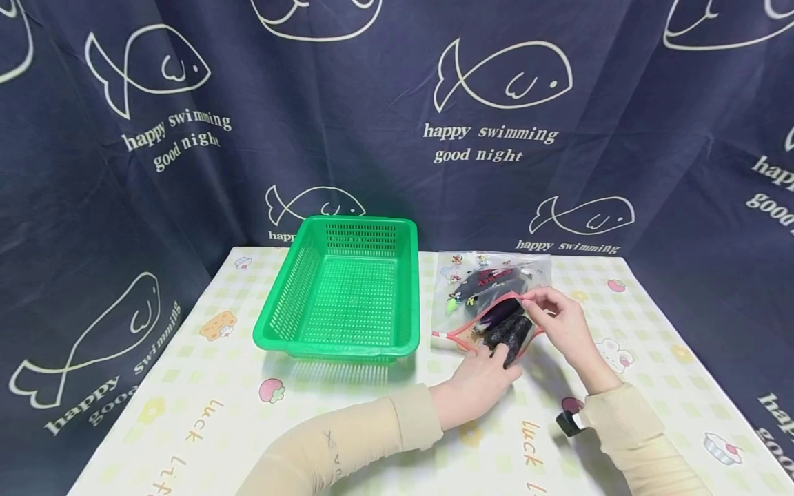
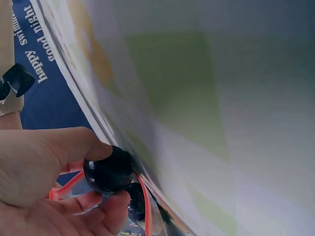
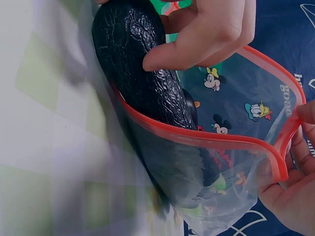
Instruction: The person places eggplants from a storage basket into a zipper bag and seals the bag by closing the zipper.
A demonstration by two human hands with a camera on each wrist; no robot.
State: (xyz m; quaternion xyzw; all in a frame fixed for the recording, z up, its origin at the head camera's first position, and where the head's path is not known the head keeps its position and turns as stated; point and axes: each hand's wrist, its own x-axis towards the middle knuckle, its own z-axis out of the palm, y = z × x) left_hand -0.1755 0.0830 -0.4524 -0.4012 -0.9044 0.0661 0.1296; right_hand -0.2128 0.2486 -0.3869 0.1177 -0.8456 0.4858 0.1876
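Note:
A clear zip bag [image 1: 443, 296] with a red zip edge and cartoon prints lies on the table, its mouth spread apart. My left hand [image 1: 477, 386] grips a dark, wrinkled, long vegetable [image 3: 133, 54] by its rounded end, which sticks out of the mouth. The thumb is on one side of that end [image 2: 108, 169], fingers on the other. The vegetable's far part is still inside the bag. My right hand [image 1: 563, 327] pinches the red zip edge [image 3: 280, 164] at the bag's right. Deeper in lies a purple eggplant [image 1: 498, 314], partly covered, beside another dark vegetable with a green tip.
A green plastic basket [image 1: 412, 289] with slotted walls stands left of the bag, with nothing in it. A patterned cloth covers the table [image 1: 211, 386]. Dark blue curtains [image 1: 372, 124] with fish drawings hang behind and at both sides.

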